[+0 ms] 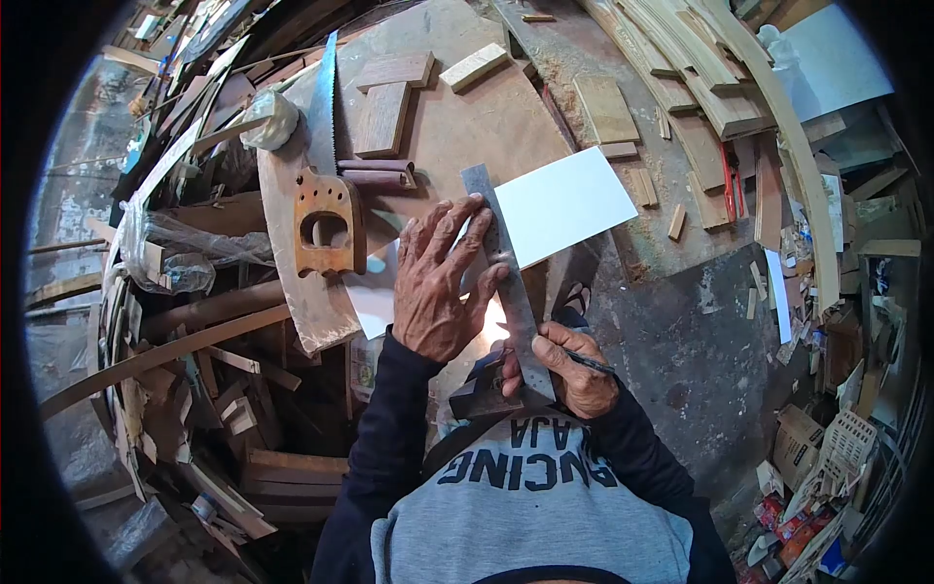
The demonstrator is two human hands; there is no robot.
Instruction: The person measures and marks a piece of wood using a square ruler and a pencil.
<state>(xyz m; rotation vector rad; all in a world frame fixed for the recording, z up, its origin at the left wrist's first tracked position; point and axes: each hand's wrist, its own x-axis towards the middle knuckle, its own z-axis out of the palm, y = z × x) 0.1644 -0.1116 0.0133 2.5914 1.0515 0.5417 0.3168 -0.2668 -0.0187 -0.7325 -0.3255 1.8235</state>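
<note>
A metal try square lies slantwise in front of me, its dark stock near my shirt. My left hand rests flat against the blade's left side with fingers stretched out and thumb at its edge. My right hand is closed at the blade's lower end, with a dark slim pencil between its fingers. Some fingertips show on the blade's other side, near the stock. A white sheet sticks out to the right of the blade; how far it runs beneath is hidden.
On the worktable lie a handsaw, a dark wood block and a pale block. Long boards are stacked at upper right. Scrap wood crowds the left side, and a white basket stands at lower right.
</note>
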